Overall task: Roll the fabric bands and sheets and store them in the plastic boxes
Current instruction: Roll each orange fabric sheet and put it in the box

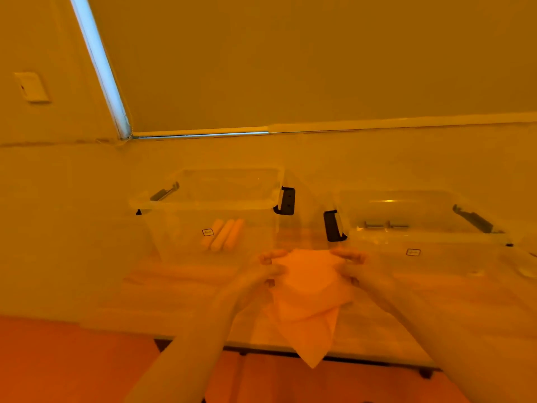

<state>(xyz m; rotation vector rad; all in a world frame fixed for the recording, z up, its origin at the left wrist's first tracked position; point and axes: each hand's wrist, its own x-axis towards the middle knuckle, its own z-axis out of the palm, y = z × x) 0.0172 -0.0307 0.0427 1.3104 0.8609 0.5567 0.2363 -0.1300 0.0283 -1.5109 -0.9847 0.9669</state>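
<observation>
The pale, flat-topped desk [180,309] carries two clear plastic storage boxes with black clip handles, and everything is washed in amber light. The left clear plastic box [209,228] stands open and deeper; the right clear plastic box [421,245] sits lower, well apart from the first across a gap, and each bears one small label on its front wall. Nothing can be made out inside the right box.

Between the boxes and in front of them, the thin square fabric sheet [308,298] hangs above the desk's near edge, its lowest corner drooping past that edge. It sags into soft folds under its own weight, so it looks light, limp and not at all stiff or fragile; it should roll easily but will likely unroll or slip unless kept taut. The upper corners, where it is gripped now, seem the sensible hold for spreading it flat.

The left hand [268,267] pinches the sheet's upper left corner, fingers closed over the cloth. The right hand [350,264] is closed on the upper right corner in the same way.

Smallest are three pale rolled fabric bands [223,234], lying side by side and touching on the floor of the left box.

Count: one desk, two boxes, two hands, one sheet, three rolls.
</observation>
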